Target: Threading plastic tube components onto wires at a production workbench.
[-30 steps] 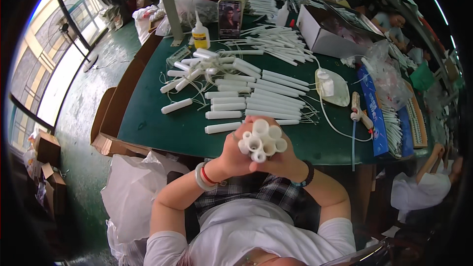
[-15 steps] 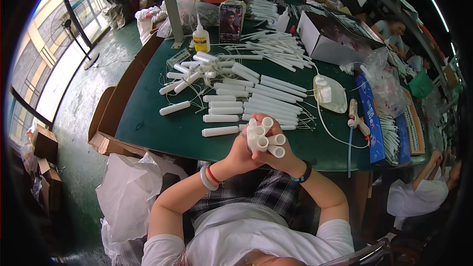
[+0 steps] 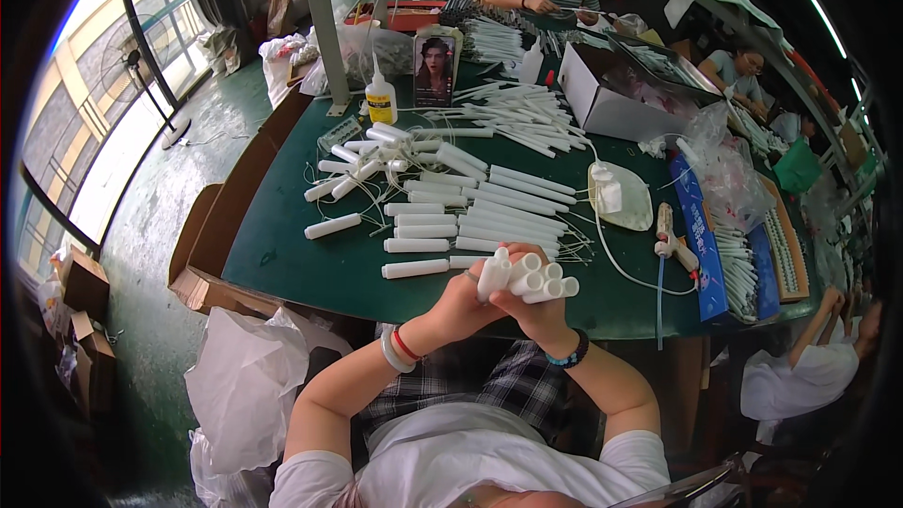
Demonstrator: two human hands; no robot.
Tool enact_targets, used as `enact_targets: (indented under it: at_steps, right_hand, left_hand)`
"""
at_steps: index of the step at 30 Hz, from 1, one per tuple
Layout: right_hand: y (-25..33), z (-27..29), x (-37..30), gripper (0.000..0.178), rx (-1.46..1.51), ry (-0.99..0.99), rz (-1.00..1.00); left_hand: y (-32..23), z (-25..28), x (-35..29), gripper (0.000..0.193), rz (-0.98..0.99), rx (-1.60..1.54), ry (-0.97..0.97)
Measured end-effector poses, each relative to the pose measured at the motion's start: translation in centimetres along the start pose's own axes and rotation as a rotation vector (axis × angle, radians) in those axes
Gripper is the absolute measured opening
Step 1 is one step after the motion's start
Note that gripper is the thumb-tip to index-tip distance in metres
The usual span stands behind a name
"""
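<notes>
In front of my chest, over the table's near edge, my left hand [image 3: 459,310] and my right hand [image 3: 540,318] meet around a bundle of short white plastic tubes [image 3: 532,277]. Most of the tubes point their round open ends toward me. At the bundle's left side one tube [image 3: 494,275] stands tilted against my left fingers. My right fingers wrap the rest from below. Just beyond lie rows of white tubes, short capped ones [image 3: 416,268] on the left and longer ones with thin wires [image 3: 513,218] on the right.
On the green table [image 3: 282,249] stand a glue bottle [image 3: 380,99], a phone [image 3: 436,71] and a glue gun [image 3: 670,243] with a blue-tinted stick. A white pad [image 3: 621,198], a blue box [image 3: 698,235] and a white carton [image 3: 611,99] sit rightward. Co-workers sit beyond.
The tubes in my hands have fanned out to the right, and one at the left now leans apart from them. My view has shifted slightly.
</notes>
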State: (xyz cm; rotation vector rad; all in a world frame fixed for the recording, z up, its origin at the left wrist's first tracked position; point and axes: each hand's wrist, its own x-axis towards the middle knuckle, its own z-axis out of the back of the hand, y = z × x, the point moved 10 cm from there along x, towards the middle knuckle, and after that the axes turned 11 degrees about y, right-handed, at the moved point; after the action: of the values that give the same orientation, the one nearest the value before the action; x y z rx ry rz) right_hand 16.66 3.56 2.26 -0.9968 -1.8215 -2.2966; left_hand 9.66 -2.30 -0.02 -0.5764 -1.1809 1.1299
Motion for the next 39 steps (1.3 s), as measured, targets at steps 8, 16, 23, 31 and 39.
enact_targets:
  at_steps: [8, 16, 23, 31, 39]
  right_hand:
    - [3.6, 0.7, -0.5, 0.029, 0.049, -0.01, 0.134]
    - [10.3, -6.3, -3.8, 0.023, -0.702, 0.693, 0.621]
    - [8.2, -6.6, -5.2, 0.025, -0.697, 0.624, 0.633]
    - [3.9, -1.9, -1.9, 0.05, -0.174, 0.223, 0.182]
    - [1.4, 0.4, -0.5, 0.054, -0.442, 0.119, 0.078]
  left_hand:
    - [-0.5, 2.0, -0.3, 0.033, 0.13, -0.338, -0.153]
    - [-1.2, -5.5, -6.1, 0.041, 0.658, -1.347, 0.126]
    - [-1.2, -7.7, -6.7, 0.065, 0.864, -1.438, 0.052]
    - [-0.2, -2.7, -1.5, 0.082, 0.256, -0.845, -0.173]
    - [0.6, -1.4, 2.1, 0.076, 0.126, -0.775, -0.226]
